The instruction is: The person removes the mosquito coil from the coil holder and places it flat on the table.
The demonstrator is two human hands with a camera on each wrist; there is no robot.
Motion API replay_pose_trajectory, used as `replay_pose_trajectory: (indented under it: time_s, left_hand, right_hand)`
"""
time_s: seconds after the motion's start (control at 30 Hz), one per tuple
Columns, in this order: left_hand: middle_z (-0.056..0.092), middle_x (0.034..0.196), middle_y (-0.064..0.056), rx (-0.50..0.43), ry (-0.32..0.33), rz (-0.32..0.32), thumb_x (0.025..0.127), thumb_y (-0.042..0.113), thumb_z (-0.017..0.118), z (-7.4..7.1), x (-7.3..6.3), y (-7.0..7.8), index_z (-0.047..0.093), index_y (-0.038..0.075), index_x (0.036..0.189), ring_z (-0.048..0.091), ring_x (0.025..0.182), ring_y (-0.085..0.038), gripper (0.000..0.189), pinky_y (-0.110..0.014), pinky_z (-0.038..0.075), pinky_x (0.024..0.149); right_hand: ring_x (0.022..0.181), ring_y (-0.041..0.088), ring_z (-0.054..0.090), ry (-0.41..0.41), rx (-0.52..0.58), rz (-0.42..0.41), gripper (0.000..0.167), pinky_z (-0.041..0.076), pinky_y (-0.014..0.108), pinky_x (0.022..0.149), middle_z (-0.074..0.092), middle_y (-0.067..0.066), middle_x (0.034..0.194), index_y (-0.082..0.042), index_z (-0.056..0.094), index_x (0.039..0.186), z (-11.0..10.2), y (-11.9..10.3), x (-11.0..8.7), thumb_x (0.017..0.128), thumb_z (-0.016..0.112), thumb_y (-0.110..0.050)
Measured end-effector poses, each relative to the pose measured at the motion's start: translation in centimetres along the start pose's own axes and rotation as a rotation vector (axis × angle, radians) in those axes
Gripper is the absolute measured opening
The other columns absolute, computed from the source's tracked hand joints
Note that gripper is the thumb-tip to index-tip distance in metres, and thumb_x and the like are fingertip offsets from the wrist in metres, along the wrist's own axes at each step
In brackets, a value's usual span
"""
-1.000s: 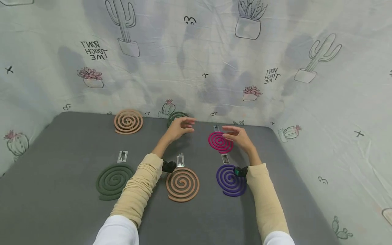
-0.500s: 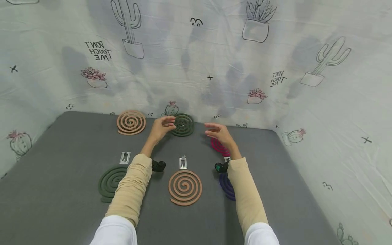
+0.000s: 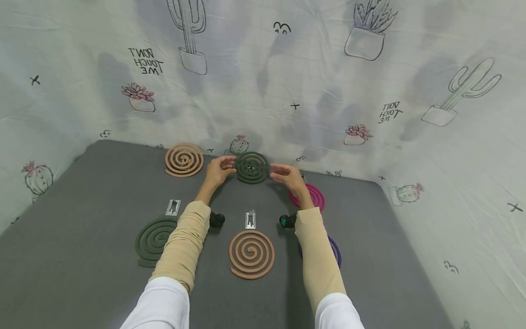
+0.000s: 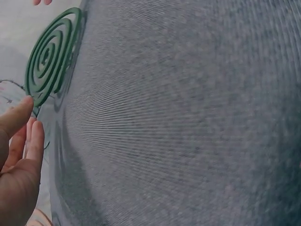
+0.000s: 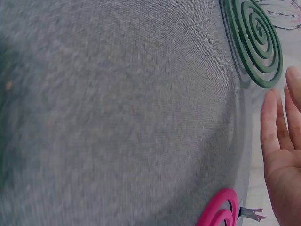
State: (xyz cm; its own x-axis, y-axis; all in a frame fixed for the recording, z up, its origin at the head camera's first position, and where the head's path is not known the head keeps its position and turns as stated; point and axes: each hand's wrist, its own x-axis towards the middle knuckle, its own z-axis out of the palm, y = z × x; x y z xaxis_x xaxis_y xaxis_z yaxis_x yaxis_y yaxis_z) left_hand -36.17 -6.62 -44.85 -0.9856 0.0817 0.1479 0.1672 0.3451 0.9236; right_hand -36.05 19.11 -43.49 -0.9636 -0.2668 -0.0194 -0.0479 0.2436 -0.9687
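Observation:
A dark green mosquito coil [image 3: 251, 175] lies near the back edge of the table, with a bit of shiny metal at its centre. At its left rim is my left hand [image 3: 217, 172], fingers relaxed and slightly bent; in the left wrist view the thumb tip overlaps the coil's edge. My right hand [image 3: 289, 177] faces it from the right, its fingertips right by the rim in the right wrist view. A magenta coil [image 3: 317, 197] shows partly behind the right wrist. Neither hand has its fingers curled round anything.
A tan coil [image 3: 174, 170] lies back left, another tan coil [image 3: 251, 276] front middle. A second green coil [image 3: 144, 244] and a purple coil [image 3: 338, 253] are partly covered by the forearms. Small metal stands [image 3: 173, 207] lie among them. A cactus-print cloth [image 3: 246, 91] hangs behind.
My left hand moved left off the back green coil, then in beside its left rim. My right hand came left from the magenta coil to the green coil's right rim.

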Motion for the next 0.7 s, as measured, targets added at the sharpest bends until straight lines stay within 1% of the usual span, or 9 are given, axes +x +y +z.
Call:
replay_pose_trajectory:
  time_s: [0.1,0.17,0.3,0.47,0.6,0.7]
  left_hand:
    - [0.058,0.124,-0.026,0.023,-0.007,-0.002,0.087,-0.002,0.064,0.3,0.2,0.1,0.055,-0.004,0.129,0.058,0.113,-0.037,0.043,-0.042,0.052,0.094]
    - [0.058,0.124,-0.026,0.022,-0.007,-0.007,0.087,-0.003,0.064,0.5,0.3,0.1,0.055,-0.005,0.129,0.059,0.113,-0.037,0.043,-0.042,0.052,0.094]
    - [0.058,0.124,-0.026,0.033,0.006,-0.012,0.086,-0.004,0.065,0.9,0.2,-0.1,0.055,-0.005,0.129,0.061,0.111,-0.036,0.044,-0.042,0.053,0.092]
    - [0.059,0.122,-0.028,0.037,0.038,-0.027,0.084,-0.005,0.066,1.5,0.1,-0.3,0.056,-0.007,0.127,0.063,0.106,-0.037,0.043,-0.04,0.055,0.088]
    - [0.059,0.119,-0.03,-0.005,0.062,-0.029,0.083,-0.008,0.066,1.9,0.4,-0.6,0.056,-0.008,0.126,0.063,0.104,-0.039,0.044,-0.039,0.056,0.087]
    - [0.061,0.116,-0.03,-0.019,0.071,-0.025,0.082,-0.008,0.067,2.0,0.5,-0.8,0.057,-0.009,0.125,0.064,0.103,-0.039,0.044,-0.039,0.056,0.087]
  right_hand:
    - [0.123,0.033,0.053,0.029,-0.048,0.001,0.044,0.049,0.039,0.1,0.052,0.017,0.137,0.001,0.054,0.132,0.1,0.1,0.3,0.089,0.064,-0.004]
    - [0.122,0.033,0.054,0.047,-0.071,0.003,0.043,0.049,0.04,0.099,0.054,0.018,0.136,0.0,0.055,0.131,0.3,0.3,0.4,0.089,0.064,-0.003]
    - [0.12,0.033,0.055,0.088,-0.063,0.03,0.044,0.049,0.041,0.098,0.056,0.018,0.133,-0.001,0.056,0.131,0.8,0.8,0.7,0.088,0.064,0.0]
    - [0.119,0.031,0.056,0.134,-0.037,0.041,0.047,0.051,0.038,0.097,0.057,0.017,0.133,-0.003,0.055,0.132,1.6,1.4,1.1,0.086,0.066,0.0]
    - [0.118,0.031,0.057,0.18,-0.03,0.02,0.048,0.051,0.04,0.097,0.056,0.016,0.133,-0.003,0.056,0.131,1.8,1.6,1.4,0.084,0.067,0.001]
    - [0.118,0.035,0.056,0.186,-0.041,0.017,0.048,0.049,0.043,0.098,0.055,0.021,0.132,0.001,0.056,0.13,2.1,0.6,0.9,0.084,0.067,0.004]
